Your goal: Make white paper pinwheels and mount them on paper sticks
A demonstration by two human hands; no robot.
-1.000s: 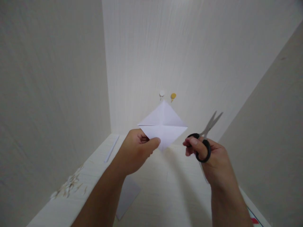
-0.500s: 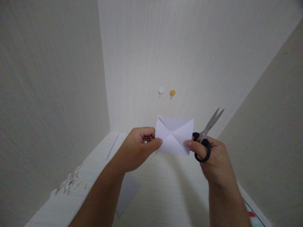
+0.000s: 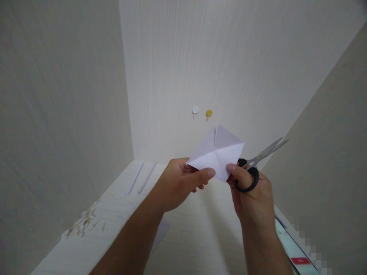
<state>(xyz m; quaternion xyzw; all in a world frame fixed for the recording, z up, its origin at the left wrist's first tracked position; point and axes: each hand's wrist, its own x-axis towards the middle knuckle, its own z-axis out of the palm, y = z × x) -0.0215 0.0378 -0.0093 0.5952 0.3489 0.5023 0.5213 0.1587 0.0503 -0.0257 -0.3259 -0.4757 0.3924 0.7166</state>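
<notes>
A small square of white paper, creased and with a slit cut in from its top corner, is held up between both hands. My left hand pinches its lower left edge, thumb on the front face. My right hand pinches the lower right edge between thumb and fingers. Hooked on that same hand is a pair of scissors with black handles; the right thumb passes through one loop. Its metal blades point up and right, slightly parted, clear of the paper.
Two thin white paper strips lie on the white tabletop at left. Farther left is a heap of small whitish and brown bits. A paper sheet lies under my left forearm. A lit screen is at lower right. Two hooks hang on the back wall.
The paper has been turned so that a corner with a slit points up. My left hand has shifted right along its lower edge. The scissors have tilted further to the right.
</notes>
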